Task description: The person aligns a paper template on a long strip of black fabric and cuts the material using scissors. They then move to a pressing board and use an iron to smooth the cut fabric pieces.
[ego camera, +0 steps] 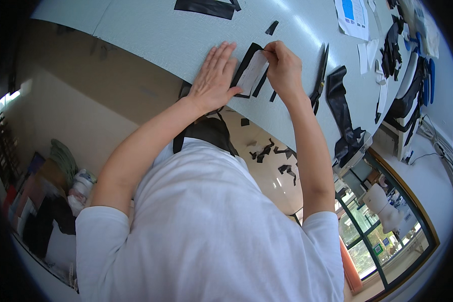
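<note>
A white rectangular piece (252,71), paper or interfacing, lies on a larger piece of black fabric (245,60) near the table's edge. Flat on the tabletop at its left is my left hand (216,77), with the thumb touching the lower corner of the white piece. My right hand (285,68) pinches the upper right corner between thumb and fingertips; the fingers hide which layers are held. Black-handled fabric shears (320,83) lie to the right of my right hand. A small black scrap (273,96) shows beside my right wrist.
A wide pale table (154,34) spans the top. On it lie black fabric strips (204,8), a small scrap (272,28), a long crumpled black piece (339,98) and a printed sheet (353,19). Black offcuts (264,151) litter the floor. Bags and cloth (81,190) sit at lower left.
</note>
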The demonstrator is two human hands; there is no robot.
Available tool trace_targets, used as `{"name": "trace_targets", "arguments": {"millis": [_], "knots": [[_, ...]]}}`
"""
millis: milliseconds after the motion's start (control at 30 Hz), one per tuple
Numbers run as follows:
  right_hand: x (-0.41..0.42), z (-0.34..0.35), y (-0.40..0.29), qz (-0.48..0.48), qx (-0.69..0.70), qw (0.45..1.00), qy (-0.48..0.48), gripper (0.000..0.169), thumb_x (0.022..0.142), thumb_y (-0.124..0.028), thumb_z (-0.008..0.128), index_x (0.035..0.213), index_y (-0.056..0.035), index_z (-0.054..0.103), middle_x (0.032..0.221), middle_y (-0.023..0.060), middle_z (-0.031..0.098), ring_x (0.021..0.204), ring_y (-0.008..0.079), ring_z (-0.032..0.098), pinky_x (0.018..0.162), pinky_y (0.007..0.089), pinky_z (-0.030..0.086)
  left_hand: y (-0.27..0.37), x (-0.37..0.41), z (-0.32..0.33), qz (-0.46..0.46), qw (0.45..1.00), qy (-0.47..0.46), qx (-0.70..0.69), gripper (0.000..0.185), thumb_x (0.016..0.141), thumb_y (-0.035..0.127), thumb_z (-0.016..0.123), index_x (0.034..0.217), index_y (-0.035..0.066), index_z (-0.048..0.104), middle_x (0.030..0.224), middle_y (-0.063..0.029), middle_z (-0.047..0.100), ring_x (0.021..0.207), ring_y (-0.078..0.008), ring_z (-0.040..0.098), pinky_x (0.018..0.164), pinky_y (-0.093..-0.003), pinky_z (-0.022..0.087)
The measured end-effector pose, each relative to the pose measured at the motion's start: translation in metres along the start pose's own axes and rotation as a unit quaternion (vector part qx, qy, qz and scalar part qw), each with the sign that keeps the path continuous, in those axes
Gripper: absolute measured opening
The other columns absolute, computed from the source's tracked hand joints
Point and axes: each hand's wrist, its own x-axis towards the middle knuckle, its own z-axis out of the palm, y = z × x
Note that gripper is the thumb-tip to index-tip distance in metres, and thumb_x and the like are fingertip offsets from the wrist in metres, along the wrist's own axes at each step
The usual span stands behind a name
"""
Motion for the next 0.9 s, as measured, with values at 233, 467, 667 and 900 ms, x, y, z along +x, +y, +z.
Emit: {"name": "trace_targets", "arguments": {"millis": [233, 467, 667, 900], "knots": [[-0.027, -0.011, 0.004, 0.051, 0.055, 0.993, 0.086, 0.005, 0.090, 0.000, 0.065, 0.092, -0.0017, 0.061, 0.079, 0.0138, 0.066, 0.070, 0.0274, 0.066, 0.064, 0.0360, 0.051, 0.002, 0.005, 0.006, 0.009, 0.995, -0.046, -0.093, 0.025, 0.075, 0.009, 0.079, 0.082, -0.001, 0.057, 0.144, -0.0168, 0.047, 0.142, -0.0351, 0.036, 0.118, -0.0462, 0.028], [-0.073, 0.017, -0.018, 0.296, 0.350, 0.882, 0.113, 0.032, 0.092, -0.007, 0.069, 0.120, 0.0045, 0.058, 0.080, 0.0032, 0.067, 0.067, 0.0066, 0.058, 0.061, 0.0218, 0.048, -0.045, 0.060, -0.082, -0.240, 0.892, -0.209, -0.320, 0.018, 0.086, 0.008, 0.072, 0.092, -0.002, 0.059, 0.086, -0.0014, 0.065, 0.080, -0.0081, 0.058, 0.076, -0.0268, 0.048], [-0.091, 0.068, -0.055, 0.363, 0.265, 0.883, 0.131, 0.061, 0.085, -0.008, 0.072, 0.138, -0.0013, 0.043, 0.071, 0.0031, 0.062, 0.065, 0.0117, 0.062, 0.062, 0.0275, 0.050, -0.064, 0.091, -0.057, -0.017, 0.981, -0.173, -0.086, 0.020, 0.088, 0.002, 0.066, 0.106, -0.003, 0.059, 0.086, -0.0101, 0.065, 0.081, -0.0196, 0.063, 0.078, -0.0351, 0.051], [-0.086, 0.082, -0.070, 0.338, 0.067, 0.928, 0.142, 0.060, 0.084, -0.009, 0.070, 0.137, -0.0032, 0.043, 0.068, 0.0076, 0.065, 0.063, 0.0281, 0.068, 0.063, 0.0396, 0.053, -0.058, 0.074, -0.040, 0.224, 0.968, 0.007, 0.109, 0.033, 0.081, -0.002, 0.064, 0.113, 0.005, 0.060, 0.102, -0.0122, 0.063, 0.104, -0.0333, 0.059, 0.094, -0.0449, 0.044]]}}
